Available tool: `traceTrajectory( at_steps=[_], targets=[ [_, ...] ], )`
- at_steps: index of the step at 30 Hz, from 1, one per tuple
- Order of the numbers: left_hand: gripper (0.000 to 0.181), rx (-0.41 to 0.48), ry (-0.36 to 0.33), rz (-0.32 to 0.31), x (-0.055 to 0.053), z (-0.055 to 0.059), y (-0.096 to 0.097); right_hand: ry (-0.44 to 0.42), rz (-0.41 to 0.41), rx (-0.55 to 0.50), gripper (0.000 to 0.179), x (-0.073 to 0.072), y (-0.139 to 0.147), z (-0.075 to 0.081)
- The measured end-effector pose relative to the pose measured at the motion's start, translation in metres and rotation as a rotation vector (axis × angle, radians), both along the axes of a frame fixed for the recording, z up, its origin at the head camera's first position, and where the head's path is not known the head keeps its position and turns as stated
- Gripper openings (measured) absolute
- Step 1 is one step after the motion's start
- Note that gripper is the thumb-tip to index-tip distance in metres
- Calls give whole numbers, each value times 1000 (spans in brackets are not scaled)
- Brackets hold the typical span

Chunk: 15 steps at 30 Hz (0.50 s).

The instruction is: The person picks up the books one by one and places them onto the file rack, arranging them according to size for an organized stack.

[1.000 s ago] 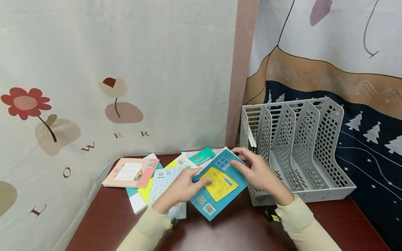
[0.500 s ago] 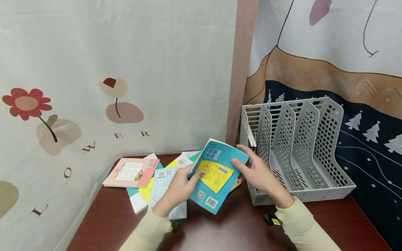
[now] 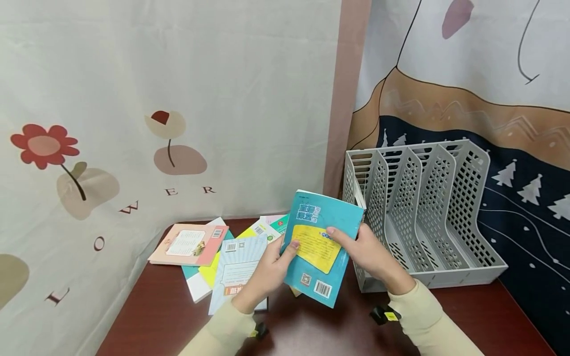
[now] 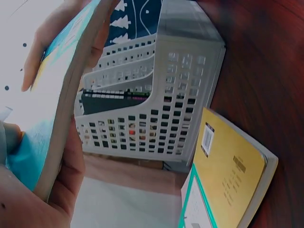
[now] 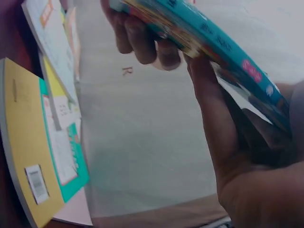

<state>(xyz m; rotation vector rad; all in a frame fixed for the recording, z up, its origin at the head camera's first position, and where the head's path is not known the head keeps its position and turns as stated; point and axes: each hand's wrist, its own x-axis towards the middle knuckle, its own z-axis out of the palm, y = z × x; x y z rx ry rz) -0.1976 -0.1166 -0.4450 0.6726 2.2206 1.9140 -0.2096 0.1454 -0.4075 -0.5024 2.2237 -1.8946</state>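
Both hands hold a blue book [image 3: 331,210] with a yellow panel, a barcode and a QR code on its cover, raised over the table. My left hand [image 3: 268,272] grips its left edge, thumb across the cover and fingers behind. At the right edge my right hand [image 3: 376,252] pinches it, thumb on the cover. In the left wrist view the block of pages [image 4: 76,71] faces the camera; the right wrist view shows the book's blue spine [image 5: 223,45]. Beneath it on the table lies a yellow-backed book [image 4: 232,166], mostly hidden in the head view.
At the right stands a grey perforated file rack [image 3: 445,274] with several compartments; a dark item [image 4: 111,102] shows in its leftmost one. Left of the hands lie a pink book [image 3: 171,244], a light blue book [image 3: 236,257] and other overlapping books. A patterned cloth [image 3: 249,99] hangs behind.
The blue book has turned counterclockwise, from leaning right to leaning slightly left, and shifted a little to the right. Both hands have kept hold of it, the left hand moving right with it.
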Motion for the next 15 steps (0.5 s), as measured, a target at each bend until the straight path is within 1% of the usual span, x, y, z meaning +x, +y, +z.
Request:
traceTrajectory(
  at_steps=[3, 5, 7, 10, 13, 15],
  targets=[
    [40, 9, 7, -13, 0, 2, 3, 19, 43, 40, 48, 2, 6, 5],
    [40, -3, 12, -13, 0, 2, 6, 40, 47, 82, 46, 4, 10, 8],
    [41, -35, 16, 2, 0, 1, 8, 69, 30, 128, 44, 7, 15, 10],
    [40, -122, 37, 44, -1, -2, 12, 119, -13, 173, 40, 13, 22, 13],
    [35, -223, 85, 99, -2, -5, 17, 176, -34, 193, 37, 18, 32, 16],
    [30, -276, 120, 120, -3, -7, 20, 214, -38, 210, 36, 21, 40, 19]
  ],
)
